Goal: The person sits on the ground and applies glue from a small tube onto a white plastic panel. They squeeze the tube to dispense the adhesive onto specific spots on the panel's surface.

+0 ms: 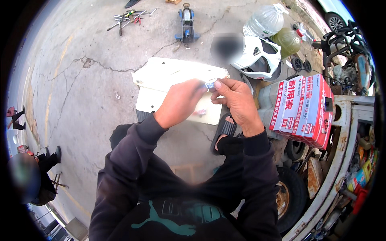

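Note:
A small blue-and-white tube or packet (210, 85) is between my two hands, above white plastic panels. My right hand (240, 102) pinches it between thumb and fingers. The fingers of my left hand (179, 102) are drawn together at its other end; their tips are blurred, and what they grip is hidden. Beneath lie a larger white panel (155, 74) and a paler one (145, 100), partly covered by my left hand. A small pink-and-white packet (200, 113) rests on the panel between my wrists.
A red-and-white box (299, 110) stands at my right, near a white motorcycle fairing (257, 58) and large bottles (263, 22). Farther off are a floor jack (187, 25) and scattered hand tools (128, 19). A tyre (292, 197) and rusty metal frame (341, 160) edge the right; another person (30, 176) sits left.

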Tool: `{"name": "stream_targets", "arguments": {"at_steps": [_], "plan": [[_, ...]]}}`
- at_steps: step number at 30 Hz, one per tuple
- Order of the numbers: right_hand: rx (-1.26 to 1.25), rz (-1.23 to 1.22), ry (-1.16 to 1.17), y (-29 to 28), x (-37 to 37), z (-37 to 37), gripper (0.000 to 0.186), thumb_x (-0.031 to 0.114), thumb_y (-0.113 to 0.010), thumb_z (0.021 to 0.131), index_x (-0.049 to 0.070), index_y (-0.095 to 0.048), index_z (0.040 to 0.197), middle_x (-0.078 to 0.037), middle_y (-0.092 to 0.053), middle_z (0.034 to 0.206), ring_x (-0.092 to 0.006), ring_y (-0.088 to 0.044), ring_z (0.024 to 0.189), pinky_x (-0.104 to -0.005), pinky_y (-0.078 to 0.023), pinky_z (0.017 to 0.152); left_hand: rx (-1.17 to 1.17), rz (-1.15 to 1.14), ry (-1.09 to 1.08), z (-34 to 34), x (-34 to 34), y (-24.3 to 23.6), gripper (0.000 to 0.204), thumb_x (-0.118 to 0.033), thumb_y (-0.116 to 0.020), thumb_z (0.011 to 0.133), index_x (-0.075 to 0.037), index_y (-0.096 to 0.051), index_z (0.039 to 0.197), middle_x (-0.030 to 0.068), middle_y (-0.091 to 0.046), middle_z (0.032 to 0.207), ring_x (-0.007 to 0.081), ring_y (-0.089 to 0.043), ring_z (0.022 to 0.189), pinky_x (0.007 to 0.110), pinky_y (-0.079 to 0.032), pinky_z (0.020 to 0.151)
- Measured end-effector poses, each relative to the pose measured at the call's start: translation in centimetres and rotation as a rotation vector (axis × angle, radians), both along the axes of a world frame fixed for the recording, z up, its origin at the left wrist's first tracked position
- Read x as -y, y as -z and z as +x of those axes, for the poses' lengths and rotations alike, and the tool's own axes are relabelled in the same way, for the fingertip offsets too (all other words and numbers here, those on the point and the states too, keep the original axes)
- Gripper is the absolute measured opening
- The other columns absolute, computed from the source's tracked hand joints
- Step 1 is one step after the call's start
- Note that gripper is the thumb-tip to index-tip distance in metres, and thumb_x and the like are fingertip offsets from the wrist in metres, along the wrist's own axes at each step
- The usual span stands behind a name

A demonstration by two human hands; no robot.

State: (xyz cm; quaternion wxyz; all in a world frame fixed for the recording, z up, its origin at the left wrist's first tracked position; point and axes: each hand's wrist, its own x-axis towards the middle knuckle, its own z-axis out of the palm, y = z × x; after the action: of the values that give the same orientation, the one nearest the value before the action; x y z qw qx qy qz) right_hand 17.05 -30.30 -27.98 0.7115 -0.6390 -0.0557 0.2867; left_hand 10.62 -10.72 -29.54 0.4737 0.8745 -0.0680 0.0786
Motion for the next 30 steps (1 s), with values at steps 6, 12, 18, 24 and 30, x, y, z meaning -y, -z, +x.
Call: {"name": "stream_targets", "arguments": {"at_steps": [6,12,18,24,30], "plan": [[0.062,-0.022,0.067,0.9,-0.9,-0.5,0.030,0.028,-0.068,0.103,-0.002,-0.071,0.107,-0.005,-0.070,0.091,-0.0117,-0.067,0.073,-0.0276,-0.058,0.069,0.021,0.020,0.024,0.2,-0.1,-0.4,0.017,-0.016,-0.063,0.102,0.001,-0.064,0.105,0.0203,-0.064,0.087,0.0397,-0.063,0.078,0.042,-0.050,0.070],[-0.121,0.127,0.049,0.8,-0.9,-0.9,0.029,0.025,-0.064,0.104,-0.003,-0.069,0.112,-0.008,-0.072,0.098,-0.0123,-0.066,0.079,-0.0288,-0.057,0.075,-0.018,0.085,-0.030,-0.2,0.3,-1.0,0.013,-0.012,-0.065,0.099,-0.004,-0.061,0.108,0.0164,-0.063,0.090,0.0387,-0.064,0.080,0.043,-0.052,0.069],[-0.289,0.262,-0.002,1.1,-0.5,-0.9,0.024,0.024,-0.061,0.107,0.001,-0.065,0.114,-0.004,-0.070,0.095,-0.0109,-0.066,0.078,-0.0274,-0.056,0.073,0.277,0.305,0.054,0.4,-1.0,-0.2,0.014,-0.008,-0.069,0.092,-0.007,-0.059,0.103,0.0115,-0.060,0.091,0.0344,-0.063,0.075,0.043,-0.050,0.061],[-0.231,0.276,0.058,2.4,-0.7,-2.2,0.024,0.023,-0.062,0.107,0.001,-0.065,0.114,-0.005,-0.070,0.096,-0.0106,-0.066,0.079,-0.0275,-0.056,0.074,0.346,0.226,-0.016,0.5,0.0,0.2,0.010,-0.011,-0.067,0.095,-0.005,-0.059,0.093,0.0113,-0.058,0.080,0.0309,-0.060,0.067,0.039,-0.045,0.056],[-0.177,0.211,0.109,2.9,-0.8,-2.7,0.024,0.023,-0.062,0.106,0.001,-0.064,0.116,-0.005,-0.069,0.094,-0.0108,-0.065,0.078,-0.0277,-0.056,0.074,-0.308,-0.107,-0.057,0.8,0.2,-0.2,0.026,-0.022,-0.058,0.105,0.000,-0.055,0.090,0.0146,-0.054,0.072,0.0286,-0.052,0.062,0.036,-0.039,0.055]]}}
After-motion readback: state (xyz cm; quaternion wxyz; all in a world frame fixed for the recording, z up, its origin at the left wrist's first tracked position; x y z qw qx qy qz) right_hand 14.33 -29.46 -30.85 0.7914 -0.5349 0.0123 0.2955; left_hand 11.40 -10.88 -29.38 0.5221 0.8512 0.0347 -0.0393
